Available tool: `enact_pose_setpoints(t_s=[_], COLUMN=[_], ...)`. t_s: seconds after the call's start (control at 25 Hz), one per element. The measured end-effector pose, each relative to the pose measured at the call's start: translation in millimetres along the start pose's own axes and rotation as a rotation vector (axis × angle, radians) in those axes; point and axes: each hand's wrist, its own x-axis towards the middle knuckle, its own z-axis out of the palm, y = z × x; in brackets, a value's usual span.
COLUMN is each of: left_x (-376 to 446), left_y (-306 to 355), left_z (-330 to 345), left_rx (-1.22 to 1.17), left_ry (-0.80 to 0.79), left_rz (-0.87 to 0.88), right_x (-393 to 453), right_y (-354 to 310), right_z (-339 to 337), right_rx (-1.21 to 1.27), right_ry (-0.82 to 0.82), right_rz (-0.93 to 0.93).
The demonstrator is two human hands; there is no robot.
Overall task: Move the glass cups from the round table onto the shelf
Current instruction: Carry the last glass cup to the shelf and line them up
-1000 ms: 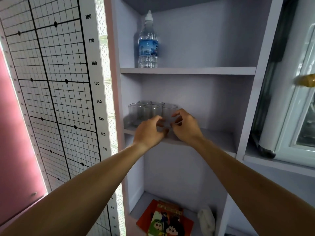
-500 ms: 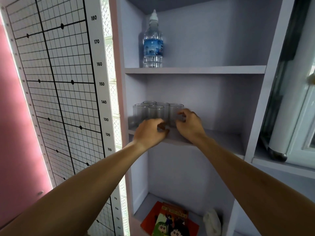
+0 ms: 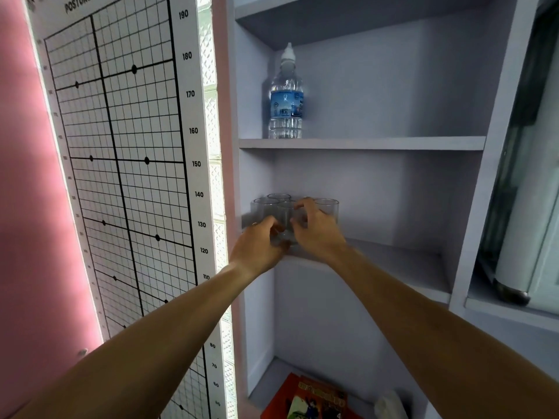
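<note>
Head view: both my hands are at the front edge of the middle shelf (image 3: 402, 261), either side of the front-centre glass cup (image 3: 286, 220). Left hand (image 3: 257, 246) has fingers curled in toward the cup's lower left side; right hand (image 3: 317, 231) is curled with fingertips up at the cup's right side and rim. It looks like a two-handed pinch on that one cup, but clear glass and overlapping fingers mean I cannot tell if either hand truly bears on it or just hovers at the wall.

The other glass cups (image 3: 266, 207) stand upright as a tight cluster at the left end of the same shelf, near the side panel, with one more (image 3: 328, 207) to the right behind my right hand. Packing them left and close likely keeps the rest of the shelf free. Using two hands is probably to seat this cup without knocking its neighbours.

Water bottle (image 3: 286, 98) is one shelf up, well apart. Round table is out of view, so I can't say how many cups remain there.
</note>
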Motion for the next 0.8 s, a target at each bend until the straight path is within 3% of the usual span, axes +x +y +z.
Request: enact_pose_setpoints(t_s=[0.28, 0.56, 0.8], left_x=[-2, 1, 6], left_y=[15, 61, 72], left_z=[11, 47, 69], left_rx=[0.032, -0.018, -0.04], left_ry=[0.06, -0.024, -0.03], left_rz=[0.07, 0.188, 0.178], right_x=[-17, -36, -43], right_y=[10, 40, 56], right_z=[-19, -66, -82], right_rx=[0.026, -0.013, 0.041], right_ry=[0.078, 0.145, 0.217], right_rz=[-0.019, 0.097, 0.137])
